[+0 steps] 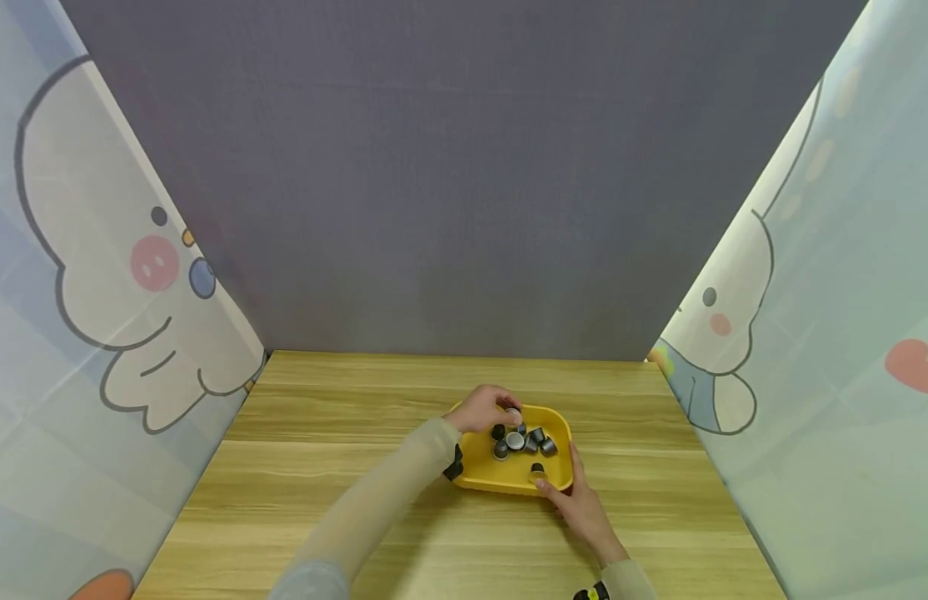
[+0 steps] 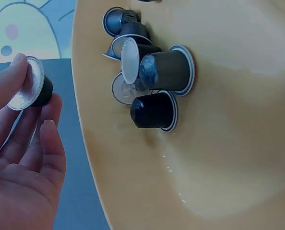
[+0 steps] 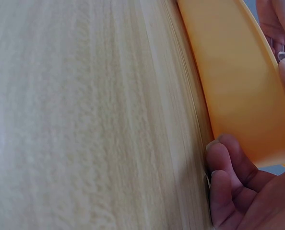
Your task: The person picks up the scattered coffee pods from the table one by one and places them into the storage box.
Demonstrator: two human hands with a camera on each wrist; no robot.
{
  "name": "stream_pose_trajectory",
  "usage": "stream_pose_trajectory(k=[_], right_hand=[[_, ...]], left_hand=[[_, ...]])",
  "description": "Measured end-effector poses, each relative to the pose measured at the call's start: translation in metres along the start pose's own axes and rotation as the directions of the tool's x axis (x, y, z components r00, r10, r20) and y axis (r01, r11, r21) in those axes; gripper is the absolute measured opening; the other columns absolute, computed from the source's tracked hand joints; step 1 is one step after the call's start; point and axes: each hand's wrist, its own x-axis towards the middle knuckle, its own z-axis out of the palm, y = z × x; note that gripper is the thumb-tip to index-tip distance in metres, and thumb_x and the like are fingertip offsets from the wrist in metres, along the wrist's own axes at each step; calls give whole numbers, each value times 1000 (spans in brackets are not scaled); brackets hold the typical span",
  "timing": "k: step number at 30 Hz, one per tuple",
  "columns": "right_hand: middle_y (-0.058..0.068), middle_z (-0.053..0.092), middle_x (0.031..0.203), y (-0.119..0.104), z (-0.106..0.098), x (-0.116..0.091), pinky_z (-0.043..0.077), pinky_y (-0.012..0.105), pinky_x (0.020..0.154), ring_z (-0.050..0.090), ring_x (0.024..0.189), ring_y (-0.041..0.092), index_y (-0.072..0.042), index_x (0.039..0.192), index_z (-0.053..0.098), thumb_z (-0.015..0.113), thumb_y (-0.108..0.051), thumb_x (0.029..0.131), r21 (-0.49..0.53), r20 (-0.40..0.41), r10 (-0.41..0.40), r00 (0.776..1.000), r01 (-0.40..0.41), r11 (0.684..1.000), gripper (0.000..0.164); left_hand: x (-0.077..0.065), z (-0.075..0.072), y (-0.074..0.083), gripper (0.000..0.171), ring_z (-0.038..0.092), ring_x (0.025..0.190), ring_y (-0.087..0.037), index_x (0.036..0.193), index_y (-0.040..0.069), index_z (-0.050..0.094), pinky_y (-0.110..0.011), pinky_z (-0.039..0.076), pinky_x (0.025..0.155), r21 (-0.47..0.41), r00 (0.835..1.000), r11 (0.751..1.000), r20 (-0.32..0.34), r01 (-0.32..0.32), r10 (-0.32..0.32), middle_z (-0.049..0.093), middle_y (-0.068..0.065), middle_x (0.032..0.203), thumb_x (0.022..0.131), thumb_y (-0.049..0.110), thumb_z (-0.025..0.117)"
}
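Note:
My left hand (image 1: 481, 409) is over the back left of a yellow tray (image 1: 485, 477), pinching a dark coffee capsule (image 2: 45, 92) between thumb and fingers. Its silvery lid is turned toward the thumb. Several other dark capsules (image 2: 167, 72) lie in a loose cluster on the tray floor, some tipped on their sides and some showing pale lids. One separate capsule (image 1: 537, 469) stands near the front wall. My right hand (image 1: 584, 507) grips the tray's front right corner. In the right wrist view its curled fingers (image 3: 219, 160) are low against the outer wall.
The tray is on a wood-grain table (image 1: 344, 400). A dark grey panel (image 1: 434, 183) rises behind the table, and cartoon-print curtains (image 1: 831, 467) flank both sides. A black wrist strap (image 1: 453, 463) shows beside the tray's left end.

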Motion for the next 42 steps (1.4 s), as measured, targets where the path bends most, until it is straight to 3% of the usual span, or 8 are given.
stream_pose_trajectory(k=[12,20,28,36,42], right_hand=[[9,66,85,1,0,0,48,33,60,58,64,18,-21,162,2,69,-50,91,8,-6,-20,1000,20,1000,102],[8,64,80,1,-1,-1,47,32,59,56,63,18,-22,162,0,68,-50,91,36,4,-17,1000,16,999,102],[7,62,78,2,-1,0,47,32,59,55,63,18,-24,162,0,68,-51,91,45,8,-15,1000,15,999,102],[7,61,76,2,1,-1,46,32,60,55,63,18,-23,162,-2,67,-53,91,28,10,-8,1000,7,1000,103],[7,61,78,1,1,0,46,33,60,55,63,18,-23,162,-2,67,-52,91,25,8,-3,1000,3,1000,103]], left_hand=[[27,10,7,25,63,95,-7,113,12,74,-30,53,84,-19,997,999,67,47,-46,69,12,101,89,20,78],[31,15,9,25,64,99,-8,111,11,75,-31,52,89,13,990,998,119,67,-68,70,11,101,87,16,78],[36,23,-6,22,64,89,-7,106,14,75,-29,53,81,9,987,995,122,104,-104,70,10,96,85,17,81],[32,31,-7,19,62,90,-5,102,22,76,-26,52,79,82,974,989,183,121,-134,69,13,97,84,20,82],[33,34,-10,19,62,86,-5,101,23,77,-27,53,76,83,970,989,201,126,-140,69,12,95,84,20,83]])
